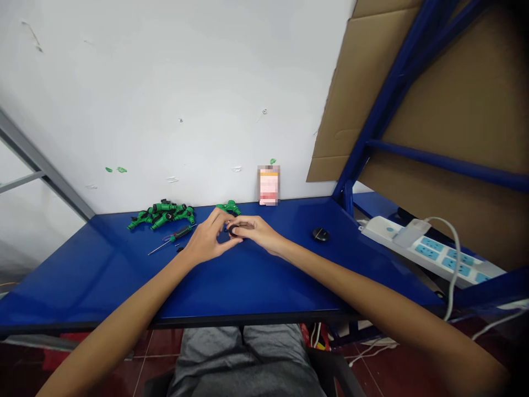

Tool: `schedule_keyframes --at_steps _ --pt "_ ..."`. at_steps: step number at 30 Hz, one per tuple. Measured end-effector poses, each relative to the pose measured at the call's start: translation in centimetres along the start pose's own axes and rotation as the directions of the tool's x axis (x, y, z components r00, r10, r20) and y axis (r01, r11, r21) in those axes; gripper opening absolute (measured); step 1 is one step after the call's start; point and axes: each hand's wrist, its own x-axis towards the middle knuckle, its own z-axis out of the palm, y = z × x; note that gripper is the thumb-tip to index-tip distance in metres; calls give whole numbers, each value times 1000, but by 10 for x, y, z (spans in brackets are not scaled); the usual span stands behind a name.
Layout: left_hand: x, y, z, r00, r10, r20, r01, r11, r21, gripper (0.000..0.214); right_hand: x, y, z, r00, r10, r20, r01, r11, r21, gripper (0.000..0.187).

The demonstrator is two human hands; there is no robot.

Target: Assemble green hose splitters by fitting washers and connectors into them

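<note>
Both hands meet over the middle of the table around a small black round part (233, 231), whose exact kind is mostly hidden by the fingers. My right hand (257, 231) pinches it between thumb and fingers. From the other side, my left hand (209, 238) curls its thumb and fingers about the same part. Just behind the hands lies a green plastic fitting (230, 207), partly covered by them. Left of my left hand rests a screwdriver (180, 234) with a green and black handle, its shaft pointing to the front left. A small black piece (180, 250) lies by my left wrist.
A pile of green and black plastic fittings (163, 214) lies at the back left of the blue table (264, 286). A black round object (320, 235) sits to the right. Beyond the right edge is a white power strip (433, 251) with a cable. A card (269, 186) leans against the wall.
</note>
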Motion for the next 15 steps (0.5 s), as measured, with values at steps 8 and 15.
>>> schedule_keyframes --at_steps 8,15 --pt "-1 -5 5 994 74 -85 -73 997 8 22 3 1 -8 989 99 114 -106 993 57 39" --pt "-3 0 7 996 -9 -92 11 1000 23 29 3 8 3 993 83 87 -93 988 125 32"
